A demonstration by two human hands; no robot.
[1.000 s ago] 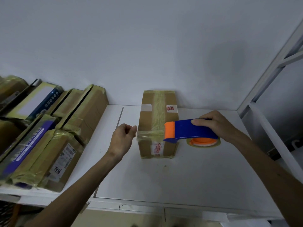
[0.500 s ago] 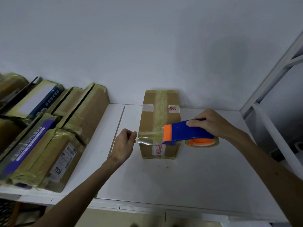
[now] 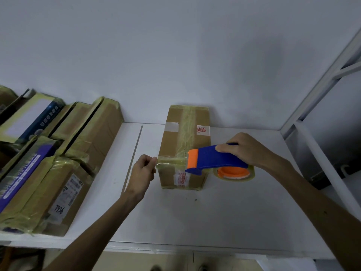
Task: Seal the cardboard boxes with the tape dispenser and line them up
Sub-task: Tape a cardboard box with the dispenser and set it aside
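A long brown cardboard box (image 3: pixel 173 139) lies on the white table (image 3: pixel 205 212), its far end against the wall, with yellowish tape along its top seam. My right hand (image 3: pixel 244 149) grips the blue tape dispenser (image 3: pixel 214 159) with the orange blade guard, held over the box's near right corner; its orange-cored tape roll (image 3: pixel 234 173) hangs to the right of the box. A strip of clear tape (image 3: pixel 170 163) runs from the dispenser across the box's near end to my left hand (image 3: pixel 143 171), which pinches the tape's free end just left of the box.
Several taped cardboard boxes (image 3: pixel 64 173) lie side by side at the left of the table, one with a handwritten label. A white metal rack frame (image 3: pixel 320 106) stands at the right. A seam (image 3: pixel 134 153) runs through the tabletop left of the box.
My right hand has drawn the dispenser a little left across the box's near end. My left hand still pinches the tape end beside the box.
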